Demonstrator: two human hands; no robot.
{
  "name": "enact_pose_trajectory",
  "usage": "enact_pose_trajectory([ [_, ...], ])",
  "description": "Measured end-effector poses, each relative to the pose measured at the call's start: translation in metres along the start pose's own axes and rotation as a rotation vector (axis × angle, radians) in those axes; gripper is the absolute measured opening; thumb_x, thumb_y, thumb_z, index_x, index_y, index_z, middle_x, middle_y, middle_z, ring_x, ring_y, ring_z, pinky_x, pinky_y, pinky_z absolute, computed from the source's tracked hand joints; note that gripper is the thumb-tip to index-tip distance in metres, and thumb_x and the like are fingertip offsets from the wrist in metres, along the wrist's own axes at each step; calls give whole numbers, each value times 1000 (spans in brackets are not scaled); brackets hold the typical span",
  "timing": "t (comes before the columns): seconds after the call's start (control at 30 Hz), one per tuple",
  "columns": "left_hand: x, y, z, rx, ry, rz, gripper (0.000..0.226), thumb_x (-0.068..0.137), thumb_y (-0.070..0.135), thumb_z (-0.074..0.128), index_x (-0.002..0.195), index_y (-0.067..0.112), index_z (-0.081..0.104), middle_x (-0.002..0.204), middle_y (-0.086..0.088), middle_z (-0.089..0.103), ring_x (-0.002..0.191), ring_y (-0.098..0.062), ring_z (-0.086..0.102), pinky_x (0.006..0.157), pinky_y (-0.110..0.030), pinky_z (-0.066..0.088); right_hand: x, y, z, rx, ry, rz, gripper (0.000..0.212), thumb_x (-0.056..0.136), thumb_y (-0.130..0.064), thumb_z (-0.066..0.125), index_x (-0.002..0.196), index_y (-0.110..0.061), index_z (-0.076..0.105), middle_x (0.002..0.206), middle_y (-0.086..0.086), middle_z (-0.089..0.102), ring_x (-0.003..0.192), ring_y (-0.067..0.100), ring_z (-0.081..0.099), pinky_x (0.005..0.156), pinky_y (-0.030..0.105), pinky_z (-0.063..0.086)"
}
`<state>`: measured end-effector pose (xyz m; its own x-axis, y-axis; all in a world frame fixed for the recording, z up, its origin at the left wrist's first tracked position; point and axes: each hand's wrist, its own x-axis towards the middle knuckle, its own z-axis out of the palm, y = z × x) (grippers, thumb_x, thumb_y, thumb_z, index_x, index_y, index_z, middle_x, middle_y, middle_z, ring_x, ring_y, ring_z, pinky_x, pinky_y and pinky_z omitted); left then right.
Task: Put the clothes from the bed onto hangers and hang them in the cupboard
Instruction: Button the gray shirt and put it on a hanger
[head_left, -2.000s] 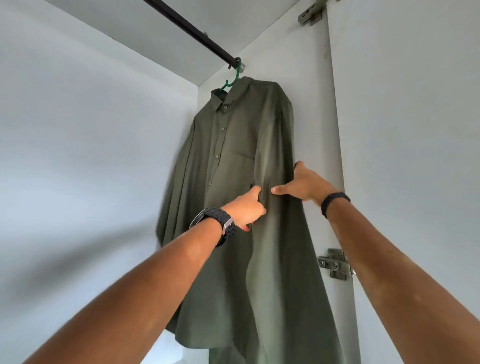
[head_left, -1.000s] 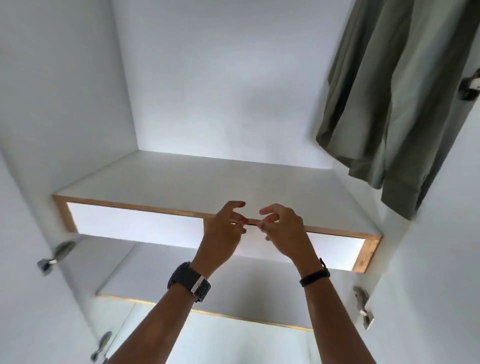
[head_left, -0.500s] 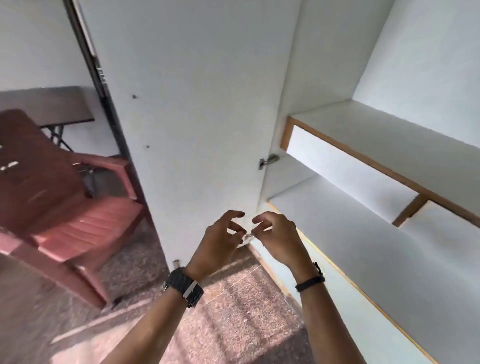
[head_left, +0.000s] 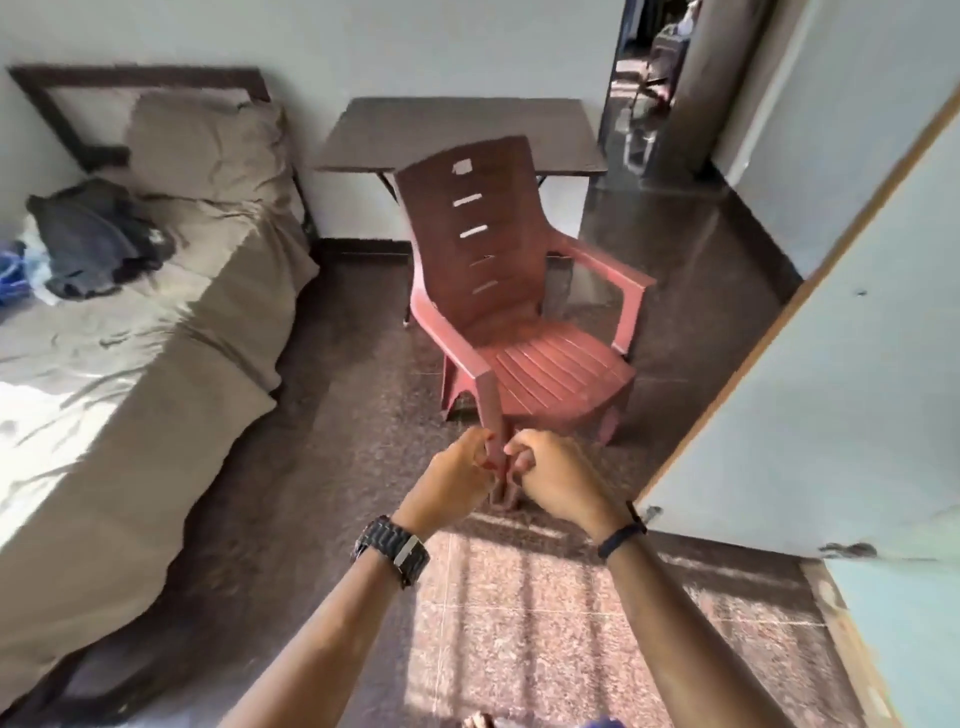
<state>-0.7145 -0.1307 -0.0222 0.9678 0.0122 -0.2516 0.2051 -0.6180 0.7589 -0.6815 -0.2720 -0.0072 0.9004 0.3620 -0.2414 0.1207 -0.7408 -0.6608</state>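
Bare forearms, no sleeves in view. Left wrist: chunky black link-strap watch with silver metal clasp facing up. Right wrist: thin dark band, plain, small tab sticking out near top edge. Left hand: red-painted nails on fingertips. Right hand: no rings seen.

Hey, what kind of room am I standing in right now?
Most likely a bedroom in a home. There is a bed with a rumpled beige sheet and a pillow, a dark heap of clothes on it, and a white cupboard door beside you.
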Motion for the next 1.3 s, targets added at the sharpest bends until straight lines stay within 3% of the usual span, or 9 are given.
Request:
enact_pose_trajectory([
  [0.1, 6, -40, -46, -31, 109, -96, 41, 90, 8, 58, 129, 15, 48, 109, -1, 63, 86, -13, 56, 66, -12, 38, 49, -41, 32, -31, -111, -68, 28, 90, -5, 49, 109, -18, 64, 100, 3, 70, 95, 22, 63, 82, 34, 52],
  [0.17, 11, -64, -72, -43, 145, -138, 44, 90, 10, 58, 132, 15, 47, 112, -3, 62, 91, -16, 58, 70, -16, 40, 78, -65, 48, -69, -171, -115, 28, 88, -5, 52, 111, -17, 65, 102, 4, 71, 99, 21, 64, 87, 33, 51],
  [0.33, 36, -134, -146, -84, 277, -261, 47, 90, 11, 59, 134, 16, 43, 117, -7, 63, 100, -18, 62, 77, -16, 43, 171, -135, 101, -115, -351, -239, 25, 84, -9, 59, 106, -18, 66, 92, 2, 72, 96, 20, 65, 87, 33, 50],
  [0.5, 82, -182, -231, -137, 397, -353, 47, 92, 11, 57, 135, 19, 41, 115, -1, 64, 86, -10, 58, 63, -7, 41, 273, -210, 139, -165, -474, -353, 25, 84, -14, 64, 109, -17, 66, 88, -1, 69, 88, 16, 64, 78, 25, 48],
  [0.63, 126, -212, -308, -173, 498, -413, 48, 92, 13, 56, 136, 22, 40, 110, 4, 61, 89, -11, 59, 65, -12, 45, 356, -286, 157, -178, -567, -455, 24, 87, -17, 64, 111, -18, 65, 92, -1, 65, 84, 14, 61, 72, 24, 45],
  [0.83, 182, -264, -406, -223, 627, -471, 49, 90, 12, 57, 136, 21, 41, 128, -4, 54, 103, -15, 60, 87, -24, 45, 461, -381, 189, -116, -655, -540, 23, 86, -14, 64, 108, -18, 64, 84, 0, 64, 64, 6, 54, 64, 20, 46],
  [1.03, 256, -343, -504, -297, 663, -455, 49, 89, 7, 57, 135, 18, 43, 118, -6, 56, 88, -13, 60, 74, -18, 47, 572, -452, 243, -93, -676, -525, 26, 85, -15, 65, 111, -17, 63, 89, 1, 65, 73, 10, 58, 73, 26, 52],
  [1.17, 310, -386, -581, -291, 624, -455, 50, 87, 10, 60, 134, 16, 44, 119, -4, 58, 104, -17, 59, 90, -30, 49, 647, -505, 274, -62, -653, -467, 32, 85, -14, 67, 116, -17, 60, 86, -5, 63, 79, 11, 60, 79, 30, 54],
  [1.3, 364, -419, -669, -183, 628, -371, 50, 90, 9, 58, 137, 14, 40, 122, 0, 50, 117, -18, 51, 92, -21, 39, 725, -563, 295, 19, -631, -422, 41, 85, -15, 70, 122, -22, 54, 96, -7, 61, 89, 14, 64, 83, 34, 55],
])
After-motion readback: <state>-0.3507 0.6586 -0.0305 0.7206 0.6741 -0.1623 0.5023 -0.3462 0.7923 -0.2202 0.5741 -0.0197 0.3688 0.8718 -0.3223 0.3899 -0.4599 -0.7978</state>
